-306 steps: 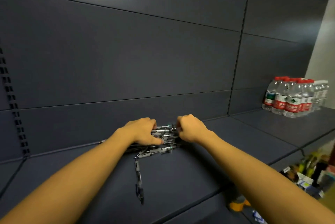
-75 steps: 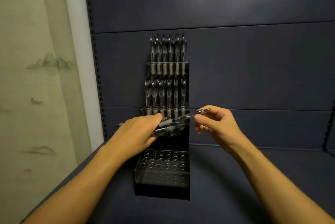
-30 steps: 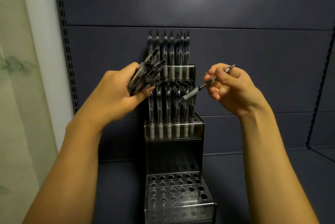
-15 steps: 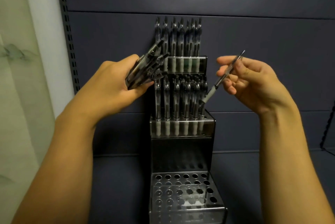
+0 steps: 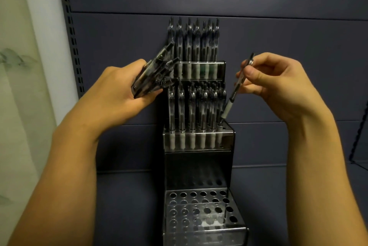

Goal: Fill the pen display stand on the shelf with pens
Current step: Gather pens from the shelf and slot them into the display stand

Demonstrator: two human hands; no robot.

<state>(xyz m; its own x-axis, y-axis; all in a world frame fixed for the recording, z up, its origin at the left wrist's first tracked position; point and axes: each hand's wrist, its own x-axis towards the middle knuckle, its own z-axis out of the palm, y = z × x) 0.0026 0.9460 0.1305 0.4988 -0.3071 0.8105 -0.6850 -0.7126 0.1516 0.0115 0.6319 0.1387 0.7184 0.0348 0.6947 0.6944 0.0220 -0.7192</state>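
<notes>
A dark three-tier pen display stand (image 5: 199, 162) stands on the shelf against the back panel. Its top and middle tiers hold rows of upright pens (image 5: 195, 110); the bottom tier (image 5: 203, 212) shows only bare holes. My left hand (image 5: 119, 98) grips a bundle of several pens (image 5: 157, 74) beside the stand's upper left. My right hand (image 5: 276, 86) pinches a single pen (image 5: 235, 92), tilted, with its tip at the right end of the middle tier.
The dark shelf board (image 5: 129, 206) runs under the stand, with the dark back panel (image 5: 288, 26) behind. A slotted upright (image 5: 71, 32) and a pale wall (image 5: 23, 86) close off the left side.
My right hand has lowered the single pen until its tip reaches the middle tier's right end. The left hand keeps the bundle in the same place. Earlier I gathered the pens from the shelf.
</notes>
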